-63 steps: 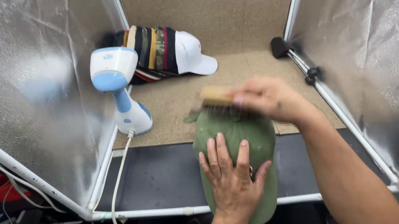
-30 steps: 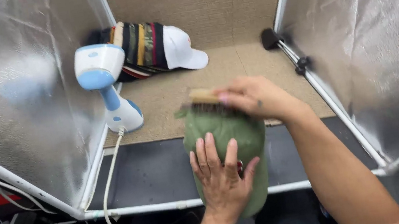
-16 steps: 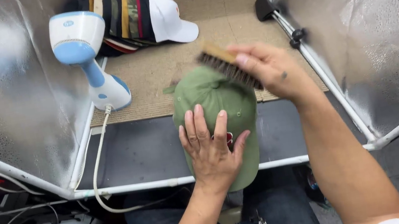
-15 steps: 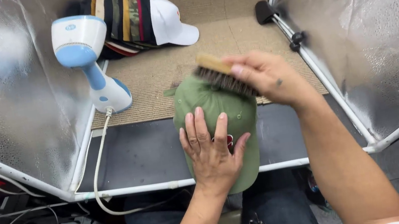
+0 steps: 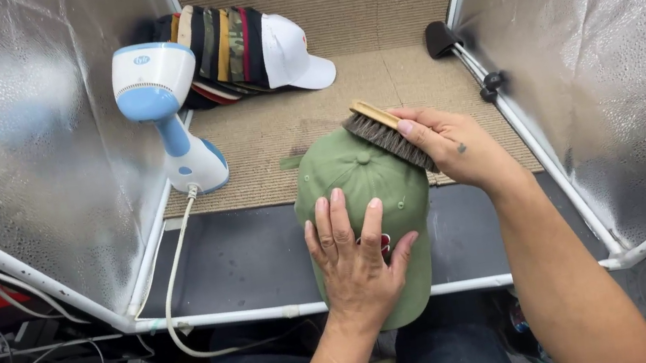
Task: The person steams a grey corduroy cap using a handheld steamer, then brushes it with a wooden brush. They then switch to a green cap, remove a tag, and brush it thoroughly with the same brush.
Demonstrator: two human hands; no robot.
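Head view: green cap (image 5: 359, 193) sits dead centre, crown at 12 o'clock, bill at 6 hanging past the white frame rail (image 5: 215, 315) toward the lap.

Left hand (image 5: 356, 258) lies flat on the front panel and bill, fingers spread and pointing to 12, thumb out at 3. It grips nothing, just pins the cap down.

Right hand (image 5: 454, 145) comes in from 4 o'clock, closed round a wooden brush (image 5: 386, 134): fingers over the far edge, thumb side hidden. Bristles face down and touch the crown's upper right, about 1 o'clock from the cap's middle.

To do this step well, my read:
- keep the left palm firm so the crown doesn't slide or collapse under the stroke
- keep the bristles flat on the fabric and stroke one way along the panel
- light pressure near the seams
- keep the left fingertips short of the brush path; they're near it now.

Around: blue-and-white steamer (image 5: 168, 115) at 10 o'clock, cord trailing to 7; stack of caps (image 5: 235, 49) at 11–12; foil panels (image 5: 8, 126) on both sides.
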